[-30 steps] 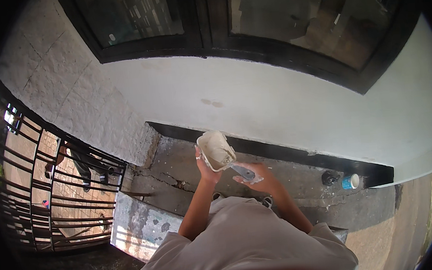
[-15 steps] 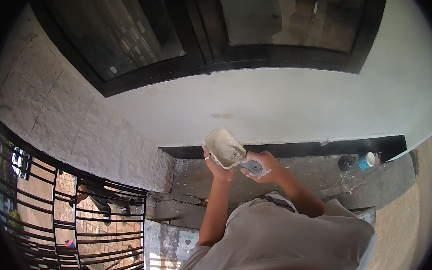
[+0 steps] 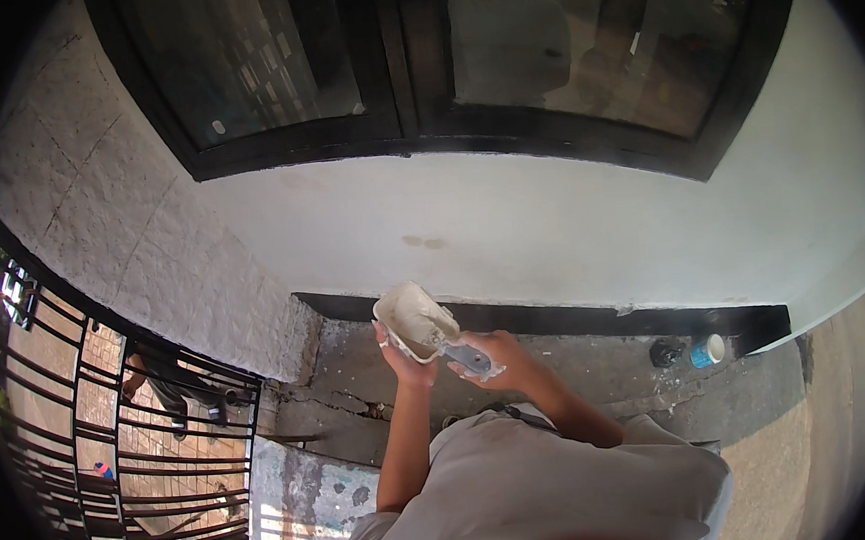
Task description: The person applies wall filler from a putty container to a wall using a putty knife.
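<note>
My left hand is wrapped round the lower side of an off-white rectangular tub, holding it up in front of the wall. Pale paste coats the tub's inside. My right hand grips a putty knife by its grey handle, which is smeared with white. The knife's blade end points to the tub's right rim and is mostly hidden there. White smears also mark my right fingers.
A white wall with two damp-looking spots stands ahead under a dark-framed window. On the concrete ledge at right are a blue-and-white can and a dark object. Black railings stand at left, a person beyond them.
The whole view has shifted and tilted, so the tub and both hands appear farther left and slightly lower. Both hands keep their holds on the tub and the putty knife.
</note>
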`<state>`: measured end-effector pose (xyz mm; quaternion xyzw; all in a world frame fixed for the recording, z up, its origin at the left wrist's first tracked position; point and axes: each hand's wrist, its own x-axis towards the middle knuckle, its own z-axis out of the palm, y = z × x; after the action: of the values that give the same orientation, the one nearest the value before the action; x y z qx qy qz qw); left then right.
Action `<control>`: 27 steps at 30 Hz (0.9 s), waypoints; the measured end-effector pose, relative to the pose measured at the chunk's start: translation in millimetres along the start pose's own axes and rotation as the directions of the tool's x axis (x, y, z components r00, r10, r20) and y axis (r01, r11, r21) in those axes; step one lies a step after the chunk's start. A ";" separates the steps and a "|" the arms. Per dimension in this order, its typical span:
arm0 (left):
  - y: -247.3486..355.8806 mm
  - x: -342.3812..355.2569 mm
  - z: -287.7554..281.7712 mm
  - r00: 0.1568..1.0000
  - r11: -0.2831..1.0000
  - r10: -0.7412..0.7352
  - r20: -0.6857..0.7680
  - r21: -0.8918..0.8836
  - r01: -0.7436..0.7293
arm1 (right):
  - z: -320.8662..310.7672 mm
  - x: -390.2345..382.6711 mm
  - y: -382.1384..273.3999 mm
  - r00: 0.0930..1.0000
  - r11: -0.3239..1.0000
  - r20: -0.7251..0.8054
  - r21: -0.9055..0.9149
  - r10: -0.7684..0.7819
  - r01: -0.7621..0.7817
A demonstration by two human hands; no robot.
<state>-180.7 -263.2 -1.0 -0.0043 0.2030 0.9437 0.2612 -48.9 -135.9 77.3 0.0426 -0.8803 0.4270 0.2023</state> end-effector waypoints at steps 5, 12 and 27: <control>-29.6 -11.1 11.9 0.998 0.997 -0.062 0.031 0.047 0.060 | -24.3 -18.0 21.1 0.998 0.996 0.010 0.065 -0.063 0.063; -94.5 -20.8 51.3 0.965 0.960 -0.238 0.106 0.178 0.217 | -70.3 -66.4 44.1 0.953 0.997 -0.299 0.041 -0.048 0.063; -216.4 -36.9 65.0 0.780 0.793 -0.606 0.153 0.190 0.579 | -136.0 -171.6 64.4 0.778 0.992 -0.622 -0.011 0.089 -0.122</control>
<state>-35.4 -87.4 -19.6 0.0472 0.2253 0.7929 0.5642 135.5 -7.3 37.9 -0.1545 -0.7765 0.4052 0.4570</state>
